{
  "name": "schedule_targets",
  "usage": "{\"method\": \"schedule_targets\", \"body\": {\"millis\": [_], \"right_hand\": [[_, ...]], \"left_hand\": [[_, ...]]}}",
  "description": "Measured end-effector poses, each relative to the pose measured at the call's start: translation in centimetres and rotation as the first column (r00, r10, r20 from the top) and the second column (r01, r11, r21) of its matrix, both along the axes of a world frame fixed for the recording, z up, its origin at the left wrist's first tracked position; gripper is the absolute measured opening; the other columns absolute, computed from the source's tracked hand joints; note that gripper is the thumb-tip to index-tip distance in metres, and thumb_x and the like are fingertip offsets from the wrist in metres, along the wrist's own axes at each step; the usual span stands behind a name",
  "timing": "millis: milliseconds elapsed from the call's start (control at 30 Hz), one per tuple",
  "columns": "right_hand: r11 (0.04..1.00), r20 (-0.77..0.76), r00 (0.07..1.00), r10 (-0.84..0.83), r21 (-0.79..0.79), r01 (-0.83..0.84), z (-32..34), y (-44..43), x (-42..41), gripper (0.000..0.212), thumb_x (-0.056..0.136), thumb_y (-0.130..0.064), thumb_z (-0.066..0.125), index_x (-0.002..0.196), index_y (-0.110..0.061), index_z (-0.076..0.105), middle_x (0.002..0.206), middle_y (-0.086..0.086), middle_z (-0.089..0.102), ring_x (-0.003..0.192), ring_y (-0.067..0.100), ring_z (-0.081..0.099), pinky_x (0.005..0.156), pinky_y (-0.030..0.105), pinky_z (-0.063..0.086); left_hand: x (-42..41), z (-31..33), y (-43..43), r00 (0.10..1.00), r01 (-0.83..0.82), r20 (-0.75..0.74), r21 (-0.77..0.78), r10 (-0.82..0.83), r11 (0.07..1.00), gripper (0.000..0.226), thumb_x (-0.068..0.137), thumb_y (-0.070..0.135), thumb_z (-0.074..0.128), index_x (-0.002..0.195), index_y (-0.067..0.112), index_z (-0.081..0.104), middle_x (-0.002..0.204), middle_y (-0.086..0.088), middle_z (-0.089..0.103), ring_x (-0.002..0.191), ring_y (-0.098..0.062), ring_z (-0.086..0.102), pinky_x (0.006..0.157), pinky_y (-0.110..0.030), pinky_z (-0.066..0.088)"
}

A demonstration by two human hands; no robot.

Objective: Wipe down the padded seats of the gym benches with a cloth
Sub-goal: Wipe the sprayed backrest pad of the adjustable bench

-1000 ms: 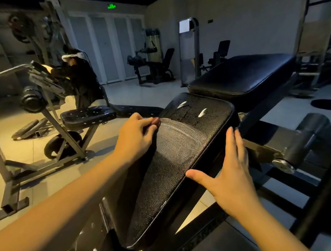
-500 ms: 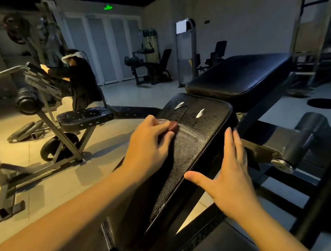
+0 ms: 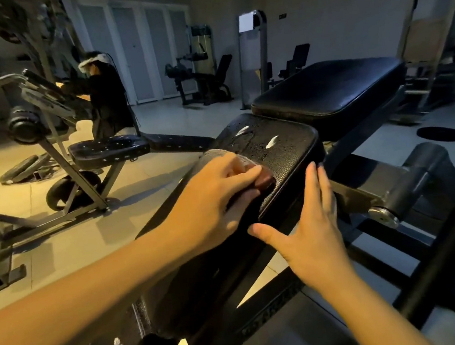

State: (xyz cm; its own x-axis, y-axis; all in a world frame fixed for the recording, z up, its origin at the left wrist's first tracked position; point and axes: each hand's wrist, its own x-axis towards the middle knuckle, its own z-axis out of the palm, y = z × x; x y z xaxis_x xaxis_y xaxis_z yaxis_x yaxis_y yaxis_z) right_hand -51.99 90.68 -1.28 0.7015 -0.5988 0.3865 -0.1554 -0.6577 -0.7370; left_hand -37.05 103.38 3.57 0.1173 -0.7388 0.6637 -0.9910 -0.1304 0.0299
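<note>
Seat pad (image 3: 283, 152), black and textured, beaded with droplets (image 3: 260, 147). Your left hand (image 3: 218, 198) lies on its middle, fingers curled round a dark cloth (image 3: 265, 179) pressed to the surface. Your right hand (image 3: 314, 236), fingers straight and together, rests flat against the pad's right edge, holding nothing.
</note>
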Motion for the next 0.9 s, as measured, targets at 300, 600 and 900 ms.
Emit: {"method": "schedule_targets", "body": {"millis": [300, 600, 900], "right_hand": [[1.000, 0.001, 1.000, -0.015, -0.016, 0.015, 0.2, 0.2, 0.0, 0.138, 0.058, -0.081, 0.065, 0.156, -0.039, -0.022, 0.161, -0.027, -0.026, 0.154, 0.010, -0.012, 0.121, 0.047, 0.020], [1.000, 0.003, 1.000, -0.010, -0.017, 0.010, 0.2, 0.2, -0.2, 0.138, 0.058, -0.080, 0.066, 0.158, -0.036, -0.020, 0.163, -0.025, -0.024, 0.155, 0.011, -0.011, 0.121, 0.046, 0.021], [1.000, 0.003, 1.000, -0.006, -0.019, 0.006, -0.1, -0.1, 0.1, 0.137, 0.060, -0.079, 0.068, 0.157, -0.038, -0.020, 0.162, -0.025, -0.024, 0.155, 0.014, -0.013, 0.121, 0.050, 0.022]], "left_hand": [[2.8, 0.7, -1.6, 0.962, -0.241, -0.162, -0.115, 0.221, 0.964, 0.034, 0.099, 0.033, 0.060, 0.128, 0.017, 0.069, 0.104, -0.003, 0.054, 0.096, -0.022, 0.056, 0.079, -0.038, 0.048], [6.8, 1.5, -1.8, 0.850, -0.465, -0.306, -0.054, 0.429, 0.883, 0.031, 0.100, 0.031, 0.059, 0.128, 0.021, 0.070, 0.101, -0.006, 0.054, 0.096, -0.026, 0.057, 0.073, -0.032, 0.036], [2.4, 0.3, -1.1, 0.990, -0.125, -0.070, -0.091, 0.119, 0.988, 0.035, 0.098, 0.031, 0.058, 0.131, 0.021, 0.067, 0.105, -0.004, 0.054, 0.094, -0.021, 0.054, 0.073, -0.029, 0.041]]}}
